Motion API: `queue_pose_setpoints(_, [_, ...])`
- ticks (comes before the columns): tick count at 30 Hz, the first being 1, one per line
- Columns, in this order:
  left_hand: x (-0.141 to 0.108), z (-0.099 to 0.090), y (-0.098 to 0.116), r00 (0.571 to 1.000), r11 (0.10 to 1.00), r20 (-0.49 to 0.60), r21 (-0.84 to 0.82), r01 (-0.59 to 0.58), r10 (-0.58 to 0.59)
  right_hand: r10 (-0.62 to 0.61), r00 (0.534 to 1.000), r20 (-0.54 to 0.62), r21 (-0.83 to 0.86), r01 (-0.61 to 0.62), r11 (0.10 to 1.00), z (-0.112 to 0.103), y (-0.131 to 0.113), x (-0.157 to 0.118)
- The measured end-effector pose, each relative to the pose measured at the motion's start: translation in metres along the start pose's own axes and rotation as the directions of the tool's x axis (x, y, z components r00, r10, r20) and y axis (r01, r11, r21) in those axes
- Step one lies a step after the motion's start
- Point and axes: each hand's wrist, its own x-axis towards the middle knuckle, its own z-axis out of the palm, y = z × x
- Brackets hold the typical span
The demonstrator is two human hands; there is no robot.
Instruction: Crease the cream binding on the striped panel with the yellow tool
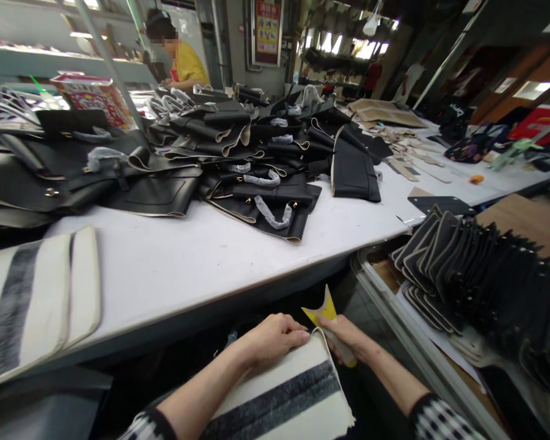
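A cream panel with a broad black stripe (275, 397) lies low in front of me, its near part cut off by the bottom of the view. My left hand (277, 336) is closed over its upper edge, fingers bent near the far corner. Just right of that corner, my right hand (348, 337) grips a flat yellow piece (323, 313) with a curved, two-pointed end. The points face up and away from me. A paler part of this piece shows below the hand; the right fingertips are partly hidden behind the panel's edge.
A white table (165, 256) stretches ahead, bearing piled black bag pieces (275, 201). More striped cream panels (36, 287) lie at its left. On the right, a box edge (394, 318) borders rows of dark flaps (495, 287). Someone in yellow (190, 64) is across the table.
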Motion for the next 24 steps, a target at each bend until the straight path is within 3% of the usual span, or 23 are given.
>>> queue_pose_setpoints(2, [0.0,0.0,0.0,0.999,1.0,-0.032,-0.018,0.014,-0.015,0.063,0.985,0.158,-0.053,-0.055,0.997,-0.022,0.002,-0.021])
queue_pose_setpoints(4, [0.0,0.001,0.0,0.996,0.998,-0.077,-0.039,0.044,-0.047,0.166,0.925,0.342,-0.15,-0.121,0.981,-0.034,-0.002,-0.037])
queue_pose_setpoints(5, [0.0,0.002,0.001,0.993,0.997,-0.1,-0.046,0.063,-0.067,0.178,0.903,0.39,-0.237,-0.089,0.967,-0.036,-0.006,-0.042])
queue_pose_setpoints(7, [0.0,0.003,0.002,0.985,0.994,-0.143,-0.052,0.093,-0.099,0.082,0.925,0.371,-0.446,0.1,0.889,-0.035,-0.017,-0.043])
queue_pose_setpoints(9, [0.0,0.005,0.004,0.979,0.993,-0.171,-0.06,0.101,-0.11,-0.136,0.956,0.259,-0.631,0.274,0.726,-0.029,-0.031,-0.037])
queue_pose_setpoints(12, [0.001,0.008,0.004,0.975,0.991,-0.192,-0.086,0.101,-0.116,-0.36,0.931,0.057,-0.8,0.258,0.541,-0.023,-0.051,-0.025])
queue_pose_setpoints(14, [0.001,0.009,0.004,0.974,0.989,-0.194,-0.107,0.099,-0.119,-0.481,0.877,0.004,-0.89,0.222,0.397,-0.021,-0.063,-0.02])
queue_pose_setpoints(19, [-0.001,0.008,0.009,0.97,0.991,-0.213,-0.089,0.098,-0.115,-0.599,0.772,0.214,-0.96,0.281,0.018,-0.017,-0.086,-0.011])
queue_pose_setpoints(24, [-0.004,0.005,0.016,0.982,1.0,-0.188,-0.016,-0.007,0.004,-0.593,0.714,0.372,-0.927,0.321,-0.193,-0.013,-0.098,-0.006])
